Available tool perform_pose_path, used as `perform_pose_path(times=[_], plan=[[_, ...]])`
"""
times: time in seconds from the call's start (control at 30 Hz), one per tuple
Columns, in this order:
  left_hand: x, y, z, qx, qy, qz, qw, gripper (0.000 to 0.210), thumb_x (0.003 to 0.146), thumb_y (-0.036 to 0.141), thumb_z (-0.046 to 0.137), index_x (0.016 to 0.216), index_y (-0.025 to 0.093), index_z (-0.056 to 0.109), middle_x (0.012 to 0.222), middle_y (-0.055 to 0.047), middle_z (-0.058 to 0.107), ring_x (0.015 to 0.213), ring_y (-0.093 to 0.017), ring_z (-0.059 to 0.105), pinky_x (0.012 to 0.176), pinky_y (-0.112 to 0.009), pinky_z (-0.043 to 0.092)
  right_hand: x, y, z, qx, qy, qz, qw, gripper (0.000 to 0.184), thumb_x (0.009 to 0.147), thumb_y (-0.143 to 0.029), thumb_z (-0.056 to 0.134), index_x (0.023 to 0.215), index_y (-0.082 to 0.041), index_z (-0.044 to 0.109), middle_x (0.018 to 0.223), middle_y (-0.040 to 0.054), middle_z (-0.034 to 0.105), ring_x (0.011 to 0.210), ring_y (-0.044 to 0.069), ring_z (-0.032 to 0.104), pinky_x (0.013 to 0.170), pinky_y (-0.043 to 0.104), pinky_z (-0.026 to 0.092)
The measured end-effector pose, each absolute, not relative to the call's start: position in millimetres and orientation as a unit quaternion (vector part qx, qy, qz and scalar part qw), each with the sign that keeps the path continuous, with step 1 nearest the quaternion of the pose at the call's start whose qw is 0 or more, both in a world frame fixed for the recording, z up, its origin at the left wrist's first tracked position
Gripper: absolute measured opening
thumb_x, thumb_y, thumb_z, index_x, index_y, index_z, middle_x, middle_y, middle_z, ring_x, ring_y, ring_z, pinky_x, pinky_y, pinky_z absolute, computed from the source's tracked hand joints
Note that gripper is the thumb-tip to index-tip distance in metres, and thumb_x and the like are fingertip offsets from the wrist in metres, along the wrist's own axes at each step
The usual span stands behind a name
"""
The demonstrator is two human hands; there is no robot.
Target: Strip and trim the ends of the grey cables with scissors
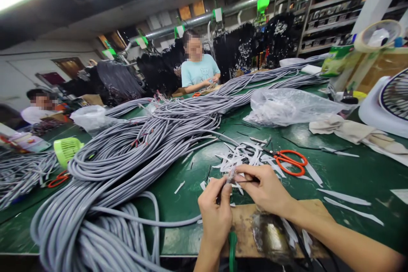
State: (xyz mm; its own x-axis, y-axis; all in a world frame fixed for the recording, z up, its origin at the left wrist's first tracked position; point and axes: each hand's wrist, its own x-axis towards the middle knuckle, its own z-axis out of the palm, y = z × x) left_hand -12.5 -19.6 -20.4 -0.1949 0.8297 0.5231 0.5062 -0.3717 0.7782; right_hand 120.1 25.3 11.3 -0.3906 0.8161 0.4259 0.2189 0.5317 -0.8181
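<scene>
My left hand point(216, 210) is closed in a pinch around the end of a grey cable point(178, 223), whose length runs off to the left. A small whitish, see-through piece point(231, 174) shows at the cable end, between both hands. My right hand point(266, 187) meets it from the right, thumb and fingers pinched together; what they grip is dark, thin and mostly hidden. Just beyond the hands lies a heap of white strips point(245, 155). Orange-handled scissors point(290, 162) rest to its right. Under my hands is a wooden board point(244, 216) bearing a dark, shiny rounded block point(272, 236).
Thick coils of grey cable point(127, 178) cover the green table point(178, 178) at left. Clear plastic bags point(293, 104), a glove point(353, 129) and a white fan point(379, 106) stand or lie at right. A person point(200, 70) sits across, another farther left.
</scene>
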Motion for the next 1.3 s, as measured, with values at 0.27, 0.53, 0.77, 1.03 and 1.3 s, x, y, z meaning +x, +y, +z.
perform_pose_path(times=[0.27,0.53,0.77,1.03,1.3], plan=[[-15.9,-25.1,-10.7,0.644,0.506,0.499,0.284,0.035,0.091,0.031,0.036,0.063,0.016,0.051,0.057,0.001,0.05,0.052,-0.011,0.044,0.053,-0.022,0.032,120.2,32.3,6.0,-0.387,-0.762,0.303,0.421,0.015,0.075,-0.015,0.048,0.07,-0.014,0.062,0.044,-0.0063,0.037,0.041,0.007,0.03,0.04,0.018,0.025],[-16.5,-18.3,-16.9,0.533,0.52,0.562,0.36,0.033,0.088,0.04,0.042,0.073,0.015,0.056,0.055,0.004,0.035,0.049,-0.008,0.031,0.045,-0.019,0.024,122.8,32.3,10.2,-0.415,-0.716,0.287,0.483,0.014,0.077,-0.025,0.055,0.081,-0.015,0.064,0.049,-0.0069,0.032,0.043,0.007,0.03,0.041,0.019,0.026],[-13.2,-17.4,-16.7,0.455,0.506,0.627,0.379,0.028,0.082,0.039,0.053,0.084,0.013,0.062,0.055,0.003,0.044,0.046,-0.006,0.037,0.042,-0.016,0.03,120.1,22.8,3.6,-0.356,-0.796,0.224,0.436,0.015,0.086,-0.022,0.049,0.082,-0.018,0.063,0.07,0.0004,0.06,0.06,0.01,0.051,0.057,0.022,0.038],[-14.3,-17.7,-23.5,0.457,0.51,0.632,0.363,0.023,0.079,0.035,0.059,0.083,0.012,0.063,0.069,-0.002,0.057,0.052,-0.009,0.049,0.047,-0.018,0.041,116.5,20.6,1.0,-0.338,-0.827,0.201,0.403,0.022,0.088,-0.019,0.045,0.077,-0.017,0.064,0.066,0.0016,0.062,0.06,0.012,0.055,0.057,0.023,0.04],[-12.4,-17.3,-22.4,0.537,0.527,0.592,0.288,0.018,0.078,0.029,0.059,0.08,0.013,0.066,0.072,-0.006,0.063,0.066,-0.017,0.06,0.059,-0.023,0.049,118.6,21.3,1.6,-0.339,-0.822,0.18,0.42,0.023,0.086,-0.014,0.044,0.07,-0.016,0.06,0.063,0.0023,0.061,0.057,0.013,0.055,0.055,0.023,0.039]])
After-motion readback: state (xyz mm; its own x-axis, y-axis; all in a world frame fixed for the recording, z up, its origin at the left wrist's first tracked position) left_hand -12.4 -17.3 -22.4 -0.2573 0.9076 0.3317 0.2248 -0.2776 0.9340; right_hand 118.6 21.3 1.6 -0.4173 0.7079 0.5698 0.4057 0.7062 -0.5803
